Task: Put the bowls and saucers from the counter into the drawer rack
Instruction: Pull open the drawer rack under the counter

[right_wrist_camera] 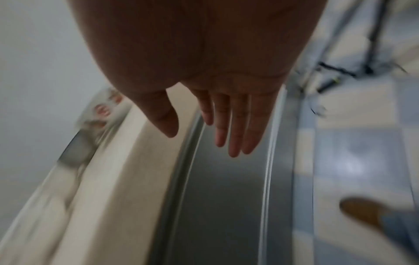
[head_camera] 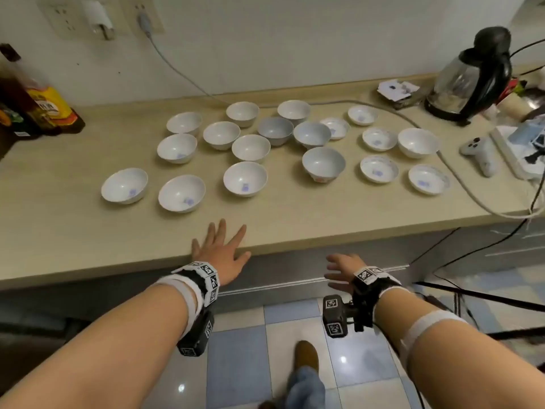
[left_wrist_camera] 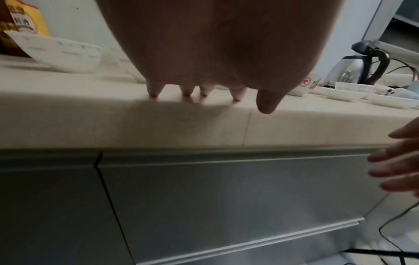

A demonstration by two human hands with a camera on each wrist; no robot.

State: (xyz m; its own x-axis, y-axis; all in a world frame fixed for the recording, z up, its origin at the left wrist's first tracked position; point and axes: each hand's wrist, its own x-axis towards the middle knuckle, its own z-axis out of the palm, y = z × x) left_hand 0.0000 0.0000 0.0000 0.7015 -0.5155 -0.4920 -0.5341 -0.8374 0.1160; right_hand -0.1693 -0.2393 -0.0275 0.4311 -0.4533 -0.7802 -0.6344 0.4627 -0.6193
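Observation:
Several white bowls (head_camera: 245,178) and shallow saucers (head_camera: 378,168) stand spread over the beige counter (head_camera: 73,219). My left hand (head_camera: 219,249) lies flat on the counter's front edge, fingers spread, holding nothing; its fingertips (left_wrist_camera: 188,96) touch the top. My right hand (head_camera: 339,271) hangs open below the counter edge, in front of the grey drawer front (left_wrist_camera: 226,188), fingers (right_wrist_camera: 233,134) straight and close to its top rim. The drawer is closed, so its rack is hidden.
A black-and-glass kettle (head_camera: 469,78) stands back right, with a white controller (head_camera: 479,153) and cables (head_camera: 472,196) on the right. Sauce bottles (head_camera: 38,110) stand at the back left. Cables (head_camera: 448,255) hang over the tiled floor on the right, where my brown shoe (head_camera: 306,357) shows.

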